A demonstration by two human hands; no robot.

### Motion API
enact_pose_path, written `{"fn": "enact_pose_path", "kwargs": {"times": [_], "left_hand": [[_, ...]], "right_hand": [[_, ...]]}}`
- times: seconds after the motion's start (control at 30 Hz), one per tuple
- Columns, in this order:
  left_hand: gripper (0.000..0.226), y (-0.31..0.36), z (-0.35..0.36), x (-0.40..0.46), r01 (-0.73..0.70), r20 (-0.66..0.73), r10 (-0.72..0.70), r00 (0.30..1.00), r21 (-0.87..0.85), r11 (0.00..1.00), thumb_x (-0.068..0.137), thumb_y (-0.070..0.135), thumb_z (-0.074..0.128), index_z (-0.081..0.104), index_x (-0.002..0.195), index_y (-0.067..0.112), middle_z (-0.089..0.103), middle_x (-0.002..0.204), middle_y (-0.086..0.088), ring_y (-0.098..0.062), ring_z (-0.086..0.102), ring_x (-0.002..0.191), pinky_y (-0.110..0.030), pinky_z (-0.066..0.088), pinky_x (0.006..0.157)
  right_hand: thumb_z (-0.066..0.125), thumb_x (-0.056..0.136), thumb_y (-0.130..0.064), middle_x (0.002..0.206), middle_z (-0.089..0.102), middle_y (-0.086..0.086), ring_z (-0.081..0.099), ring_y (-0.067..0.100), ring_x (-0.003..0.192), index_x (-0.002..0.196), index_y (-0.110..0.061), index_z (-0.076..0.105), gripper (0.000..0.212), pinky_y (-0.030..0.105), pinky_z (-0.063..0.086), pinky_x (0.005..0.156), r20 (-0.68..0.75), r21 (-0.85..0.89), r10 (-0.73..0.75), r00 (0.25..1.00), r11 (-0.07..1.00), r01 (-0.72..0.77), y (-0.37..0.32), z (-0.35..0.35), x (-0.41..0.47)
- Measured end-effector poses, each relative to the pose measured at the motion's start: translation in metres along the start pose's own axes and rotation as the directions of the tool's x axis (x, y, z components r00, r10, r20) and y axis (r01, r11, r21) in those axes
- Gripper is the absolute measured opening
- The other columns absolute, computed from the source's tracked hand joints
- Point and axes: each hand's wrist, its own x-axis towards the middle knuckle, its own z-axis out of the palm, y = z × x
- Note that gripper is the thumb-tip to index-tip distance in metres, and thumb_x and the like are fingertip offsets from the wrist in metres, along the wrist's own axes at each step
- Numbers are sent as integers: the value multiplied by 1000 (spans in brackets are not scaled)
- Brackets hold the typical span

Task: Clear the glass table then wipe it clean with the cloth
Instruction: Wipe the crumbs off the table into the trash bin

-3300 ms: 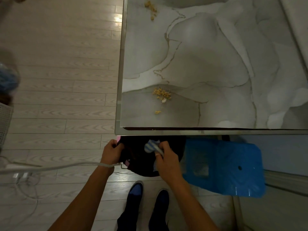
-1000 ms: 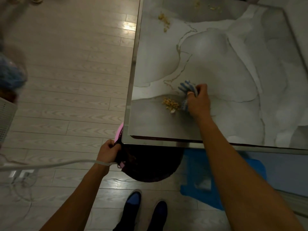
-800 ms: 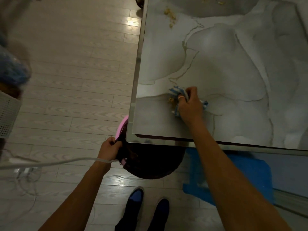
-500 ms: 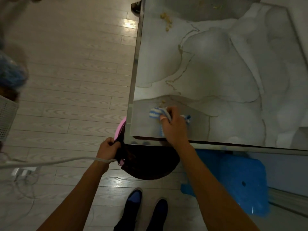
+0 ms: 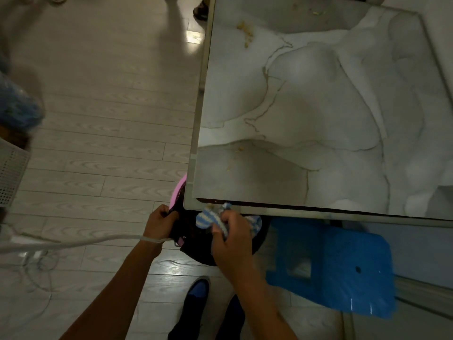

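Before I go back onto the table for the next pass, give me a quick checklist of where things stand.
1. Cloth in grip: ok. The right hand pinches the blue-and-white striped cloth just below the table edge.
2. Bin held under the edge: ok. The left hand grips the rim of the black-lined bin, below the near corner.
3. Near corner clean: not ok. Small crumbs lie on the marbled top.
4. Far side clean: not ok. A crumb pile sits near the left edge, further back.
5. Crumbs dropped off the cloth: cannot tell.
6. Footing: ok. The blue stool stands right of the bin, apart from the shoes.
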Motion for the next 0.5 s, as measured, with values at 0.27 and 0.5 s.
{"fn": "enact_pose_path", "kwargs": {"times": [0.27, 0.5], "left_hand": [[15, -2, 2, -3, -8, 6, 8, 1000, -9, 1000, 78, 19, 64, 51, 73, 16, 55, 74, -11, -21, 53, 72, -42, 46, 69], [8, -4, -6, 0, -15, 13, 15, 1000, 8, 1000, 86, 8, 59, 54, 81, 10, 58, 82, -16, -24, 56, 79, -55, 54, 81]], "right_hand": [[51, 94, -18, 79, 54, -6, 51, -4, 70, 90, -31, 47, 15, 7, 38, 63, 42, 52, 252, 967, 966, -255, 22, 10, -28], [58, 94, -17, 75, 59, -8, 61, 9, 66, 88, -34, 48, 21, 26, 52, 51, 130, 38, 236, 963, 969, -242, -13, -50, -3]]}}
